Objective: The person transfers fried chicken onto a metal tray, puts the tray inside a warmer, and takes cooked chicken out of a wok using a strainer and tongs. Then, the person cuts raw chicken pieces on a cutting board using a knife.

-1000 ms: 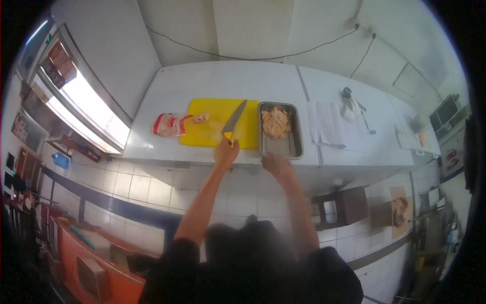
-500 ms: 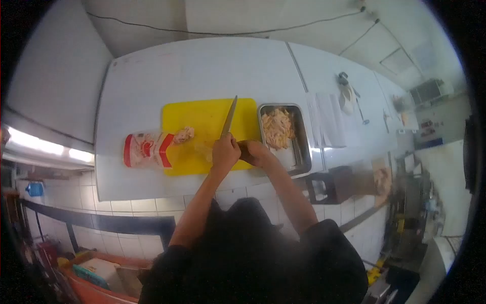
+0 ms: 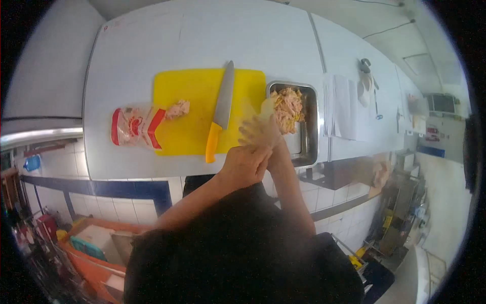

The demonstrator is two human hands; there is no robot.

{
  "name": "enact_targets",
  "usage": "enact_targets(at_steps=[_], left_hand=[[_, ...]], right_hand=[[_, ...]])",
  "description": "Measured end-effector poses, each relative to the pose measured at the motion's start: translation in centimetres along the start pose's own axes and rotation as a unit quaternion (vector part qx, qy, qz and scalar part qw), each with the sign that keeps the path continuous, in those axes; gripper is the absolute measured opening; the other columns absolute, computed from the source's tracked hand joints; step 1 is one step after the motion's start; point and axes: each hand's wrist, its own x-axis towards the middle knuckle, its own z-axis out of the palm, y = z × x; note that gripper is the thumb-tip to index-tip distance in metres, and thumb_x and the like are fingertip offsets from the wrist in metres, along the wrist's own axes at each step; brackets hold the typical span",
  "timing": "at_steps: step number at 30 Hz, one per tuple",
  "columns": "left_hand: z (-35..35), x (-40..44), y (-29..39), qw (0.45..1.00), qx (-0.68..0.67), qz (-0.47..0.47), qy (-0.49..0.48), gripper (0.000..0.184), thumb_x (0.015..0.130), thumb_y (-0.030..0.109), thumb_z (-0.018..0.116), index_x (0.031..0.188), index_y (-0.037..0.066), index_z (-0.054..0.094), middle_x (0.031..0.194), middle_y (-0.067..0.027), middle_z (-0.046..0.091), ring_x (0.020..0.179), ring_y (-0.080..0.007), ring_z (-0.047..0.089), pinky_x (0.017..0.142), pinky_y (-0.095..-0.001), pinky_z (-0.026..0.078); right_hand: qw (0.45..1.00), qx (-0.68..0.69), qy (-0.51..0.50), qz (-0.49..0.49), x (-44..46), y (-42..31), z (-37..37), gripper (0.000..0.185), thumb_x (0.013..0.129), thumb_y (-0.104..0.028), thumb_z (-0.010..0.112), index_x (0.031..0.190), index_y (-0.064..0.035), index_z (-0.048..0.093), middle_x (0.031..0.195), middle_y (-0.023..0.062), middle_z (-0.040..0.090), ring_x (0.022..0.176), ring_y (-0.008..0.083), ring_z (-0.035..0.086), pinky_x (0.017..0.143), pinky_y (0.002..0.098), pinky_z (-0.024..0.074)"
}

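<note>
My left hand (image 3: 246, 164) is closed on the cuff of a thin translucent glove (image 3: 253, 130), close against my right wrist. My right hand (image 3: 271, 133) is in the glove, its fingers spread over the right part of the yellow cutting board (image 3: 190, 134). On the board lies a knife (image 3: 224, 99), blade pointing away, its orange-yellow handle at the near edge. To the right, a metal tray (image 3: 312, 142) holds shredded pale meat (image 3: 288, 109). A red-and-white plastic bag (image 3: 136, 126) lies across the board's left edge, with pale meat (image 3: 177, 109) at its mouth.
White sheets (image 3: 344, 106) lie on the worktop (image 3: 238, 25) right of the tray, with a ladle-like utensil (image 3: 365, 83) beyond them. Below the worktop's right side is a dark stool-like object (image 3: 341, 174). An orange cart (image 3: 83, 258) stands at the lower left.
The knife has left my left hand and lies on the board. Both hands have come together at the glove, now over my right hand. The view has shifted over the worktop.
</note>
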Motion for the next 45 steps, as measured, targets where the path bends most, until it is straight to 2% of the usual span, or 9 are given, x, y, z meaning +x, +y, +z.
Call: enact_targets(at_steps=[5, 8, 11, 14, 16, 29, 31, 37, 45], left_hand=[[1.2, -0.8, -0.2, 0.998, 0.016, 0.041, -0.039, 0.015, 0.085, 0.013, 0.06, 0.098, 0.005, 0.059, 0.074, -0.0141, 0.062, 0.066, -0.0343, 0.062, 0.056, -0.0438, 0.048], [1.3, -1.2, -0.1, 0.999, -0.004, 0.037, -0.025, 0.017, 0.084, 0.013, 0.062, 0.099, 0.006, 0.059, 0.076, -0.0132, 0.061, 0.065, -0.0342, 0.062, 0.056, -0.0443, 0.049], [0.6, -1.0, 0.4, 0.999, 0.005, 0.044, 0.004, 0.018, 0.082, 0.013, 0.064, 0.099, 0.007, 0.059, 0.079, -0.0126, 0.062, 0.066, -0.0346, 0.062, 0.058, -0.0454, 0.05], [0.4, -0.8, 0.7, 0.999, 0.016, 0.049, 0.001, 0.02, 0.08, 0.012, 0.065, 0.099, 0.007, 0.059, 0.081, -0.012, 0.063, 0.069, -0.0341, 0.063, 0.062, -0.0454, 0.051], [0.5, -0.9, 1.1, 0.999, 0.009, 0.046, -0.009, 0.022, 0.079, 0.012, 0.066, 0.099, 0.007, 0.059, 0.082, -0.0118, 0.063, 0.071, -0.0336, 0.064, 0.064, -0.045, 0.052], [-1.5, -5.2, -2.7, 0.999, 0.019, -0.042, -0.005, 0.022, 0.084, 0.015, 0.06, 0.101, 0.002, 0.058, 0.086, -0.0146, 0.062, 0.08, -0.0357, 0.063, 0.072, -0.0465, 0.051], [-1.9, -7.0, -5.4, 0.991, 0.044, -0.092, 0.084, 0.024, 0.085, 0.017, 0.061, 0.101, 0.001, 0.058, 0.088, -0.0161, 0.061, 0.082, -0.0372, 0.062, 0.075, -0.0479, 0.05], [-1.5, -8.8, -8.7, 0.922, 0.271, -0.269, 0.058, 0.031, 0.081, 0.017, 0.065, 0.104, 0.0, 0.052, 0.1, -0.0181, 0.054, 0.094, -0.0368, 0.056, 0.076, -0.0478, 0.049], [-1.0, -8.0, -11.0, 0.93, 0.154, -0.328, 0.058, 0.033, 0.074, 0.01, 0.061, 0.103, -0.002, 0.051, 0.099, -0.0247, 0.061, 0.088, -0.043, 0.063, 0.074, -0.0508, 0.052]], right_hand=[[0.995, 0.03, -0.086, 0.046, 3.6, 0.1, -4.9, 0.06, 0.099, -0.053, 0.039, 0.143, -0.0118, 0.038, 0.134, 0.0104, 0.052, 0.122, 0.0271, 0.052, 0.096, 0.0465, 0.0469], [0.742, -0.583, -0.137, -0.301, 3.5, 0.3, -4.6, 0.059, 0.1, -0.048, 0.041, 0.146, -0.0112, 0.035, 0.138, 0.0134, 0.049, 0.125, 0.0307, 0.047, 0.1, 0.0543, 0.0412], [0.964, -0.24, -0.103, -0.057, 0.9, -0.6, -2.3, 0.059, 0.099, -0.05, 0.039, 0.145, -0.0125, 0.036, 0.136, 0.0105, 0.051, 0.119, 0.028, 0.054, 0.096, 0.0451, 0.0476], [0.703, -0.613, -0.232, -0.275, 4.8, 0.5, -7.7, 0.059, 0.099, -0.049, 0.04, 0.145, -0.0117, 0.033, 0.134, 0.0109, 0.052, 0.118, 0.0285, 0.055, 0.096, 0.0436, 0.0481], [0.987, -0.113, -0.111, 0.025, 3.8, 0.1, -5.7, 0.06, 0.099, -0.049, 0.04, 0.145, -0.0121, 0.032, 0.136, 0.012, 0.05, 0.119, 0.0322, 0.054, 0.095, 0.0466, 0.0483], [0.93, -0.299, -0.186, -0.104, 9.2, 3.9, 5.6, 0.044, 0.101, -0.036, 0.044, 0.138, -0.0129, 0.048, 0.133, 0.0164, 0.053, 0.116, 0.0321, 0.056, 0.094, 0.045, 0.0459], [0.339, -0.748, -0.173, -0.544, 13.1, 5.6, 7.1, 0.027, 0.097, -0.022, 0.051, 0.118, -0.0113, 0.063, 0.116, 0.0111, 0.064, 0.108, 0.0245, 0.06, 0.09, 0.0369, 0.0482], [0.216, -0.867, -0.211, -0.397, 15.7, 11.9, 15.1, 0.025, 0.092, -0.033, 0.057, 0.088, -0.0117, 0.07, 0.096, 0.009, 0.067, 0.093, 0.0253, 0.063, 0.08, 0.0404, 0.0513], [0.508, -0.761, -0.229, -0.333, 11.7, 6.0, 16.9, 0.031, 0.091, -0.034, 0.061, 0.082, -0.0043, 0.067, 0.081, 0.0113, 0.068, 0.075, 0.0232, 0.066, 0.07, 0.0352, 0.052]])
